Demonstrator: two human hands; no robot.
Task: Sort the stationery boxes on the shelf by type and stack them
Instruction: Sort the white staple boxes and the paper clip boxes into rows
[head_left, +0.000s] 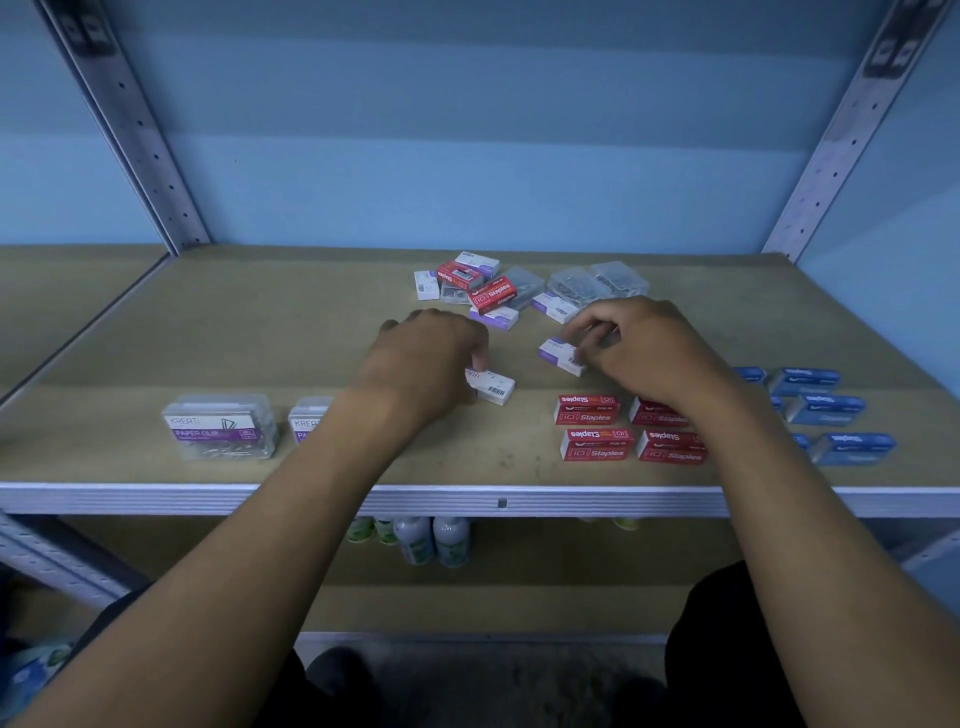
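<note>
While we're sorting, our left hand is pinching one white box mid-shelf and our right hand is gripping another; next we're probably stacking them together.

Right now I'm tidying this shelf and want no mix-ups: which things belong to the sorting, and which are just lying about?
Job: white-purple boxes in left hand and right hand; red staple boxes; blue boxes; clear paper clip boxes; unsorted pile.
Lying about: bottles on the lower shelf.
</note>
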